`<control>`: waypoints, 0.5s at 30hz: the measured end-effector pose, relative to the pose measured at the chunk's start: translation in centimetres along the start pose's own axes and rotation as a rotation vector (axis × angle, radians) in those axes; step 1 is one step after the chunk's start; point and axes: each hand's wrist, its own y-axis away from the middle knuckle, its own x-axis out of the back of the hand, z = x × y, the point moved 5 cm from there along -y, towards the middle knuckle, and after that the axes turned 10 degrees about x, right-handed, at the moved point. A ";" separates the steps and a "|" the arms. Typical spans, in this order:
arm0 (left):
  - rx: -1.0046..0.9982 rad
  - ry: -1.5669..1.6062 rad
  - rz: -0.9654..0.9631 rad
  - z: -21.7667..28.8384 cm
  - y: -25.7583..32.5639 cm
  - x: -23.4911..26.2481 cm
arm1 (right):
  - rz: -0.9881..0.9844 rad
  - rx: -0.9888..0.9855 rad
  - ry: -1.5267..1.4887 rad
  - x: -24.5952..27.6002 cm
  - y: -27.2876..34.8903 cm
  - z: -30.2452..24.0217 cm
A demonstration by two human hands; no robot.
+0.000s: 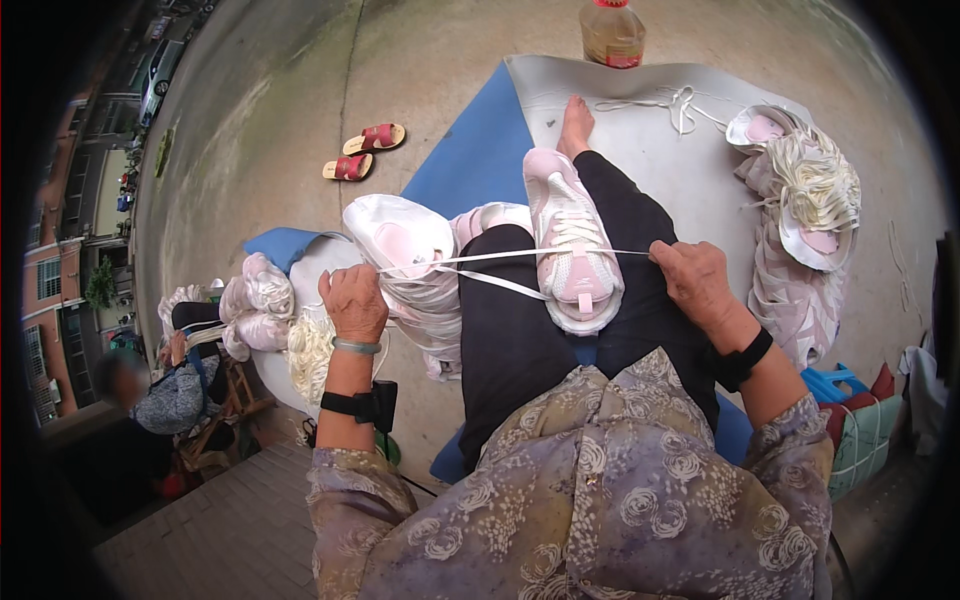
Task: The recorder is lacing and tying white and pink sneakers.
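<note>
A pink and white sneaker point(578, 225) rests on my lap, its toe pointing away from me and its upper part laced. A white shoelace point(490, 257) runs from it and is stretched taut sideways. My left hand point(354, 304) is closed on the lace at the left, beside a stack of pink and white shoe uppers point(420, 290). At the right, my right hand point(692, 284) pinches the lace over my thigh. A second loose strand of lace slants down from the left toward the sneaker's heel end.
A white and blue mat point(690, 90) lies under my legs, with loose laces point(682, 108) on it. More shoe uppers point(790, 290) and a lace bundle point(815, 185) are piled right. Red sandals point(365, 150), a bottle point(612, 38) and a seated person point(175, 390) are farther off.
</note>
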 end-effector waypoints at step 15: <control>-0.029 0.145 -0.117 -0.7 1.7 -2.9 | -0.035 0.036 -0.056 -1.2 0.9 0.0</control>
